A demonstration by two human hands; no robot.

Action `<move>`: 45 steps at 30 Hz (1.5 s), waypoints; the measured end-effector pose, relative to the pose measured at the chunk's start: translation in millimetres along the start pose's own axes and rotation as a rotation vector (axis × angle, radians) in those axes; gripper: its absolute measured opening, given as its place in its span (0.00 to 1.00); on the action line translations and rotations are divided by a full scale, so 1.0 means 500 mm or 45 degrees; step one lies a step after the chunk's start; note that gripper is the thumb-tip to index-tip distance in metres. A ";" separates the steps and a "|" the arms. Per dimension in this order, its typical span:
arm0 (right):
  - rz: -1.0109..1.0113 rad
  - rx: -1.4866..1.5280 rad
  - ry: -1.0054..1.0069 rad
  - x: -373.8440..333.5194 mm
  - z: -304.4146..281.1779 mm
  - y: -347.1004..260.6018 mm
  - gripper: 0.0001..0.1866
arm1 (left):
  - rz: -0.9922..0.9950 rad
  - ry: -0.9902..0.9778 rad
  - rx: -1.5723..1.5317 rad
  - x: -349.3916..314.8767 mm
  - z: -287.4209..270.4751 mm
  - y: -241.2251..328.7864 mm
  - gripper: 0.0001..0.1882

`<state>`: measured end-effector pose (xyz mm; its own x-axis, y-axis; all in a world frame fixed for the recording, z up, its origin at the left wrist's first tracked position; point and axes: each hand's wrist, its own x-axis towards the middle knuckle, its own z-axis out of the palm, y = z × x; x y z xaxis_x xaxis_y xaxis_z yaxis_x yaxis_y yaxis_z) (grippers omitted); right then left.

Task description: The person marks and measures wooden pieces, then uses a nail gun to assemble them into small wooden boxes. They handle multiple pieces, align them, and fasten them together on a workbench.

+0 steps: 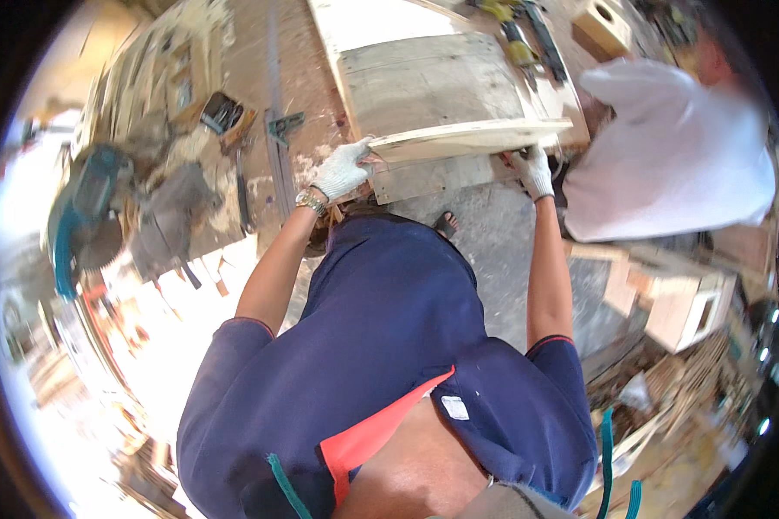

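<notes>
A long pale wooden board (472, 137) spans the space between my two hands, across the near part of a greyish wooden panel (424, 86). At the board's left end, my left hand (342, 170), in a white knit glove, is closed on it with the fingertips curled round the edge. My right hand (532, 169), gloved the same way, grips the board from below near its right end; its fingers are partly hidden by the board. The panel lies on the workbench and sticks out past its near edge.
A teal circular saw (86, 216) stands at the left, near a metal square (284, 127) and a small dark box (222, 112). A yellow-green power tool (519, 48) lies beyond the panel. Close on the right is a person in a pale shirt (666, 156). Wooden boxes (688, 311) stand lower right.
</notes>
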<state>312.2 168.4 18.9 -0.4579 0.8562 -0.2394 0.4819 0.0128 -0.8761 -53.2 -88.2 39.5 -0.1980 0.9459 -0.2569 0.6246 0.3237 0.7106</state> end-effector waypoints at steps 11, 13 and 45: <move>-0.071 0.256 -0.174 0.062 -0.051 0.142 0.17 | 0.253 0.379 -0.056 -0.035 0.105 0.015 0.16; -0.110 0.281 -0.176 0.057 -0.047 0.141 0.18 | 0.170 0.330 -0.143 -0.040 0.105 0.025 0.15; -0.137 0.244 -0.146 0.047 -0.035 0.125 0.18 | -0.001 0.335 -0.285 -0.058 0.117 0.047 0.16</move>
<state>344.5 198.3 -34.0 -0.5859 0.7909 -0.1764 0.2802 -0.0066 -0.9599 11.4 -109.1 25.4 -0.4049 0.9088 -0.1006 0.4488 0.2934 0.8441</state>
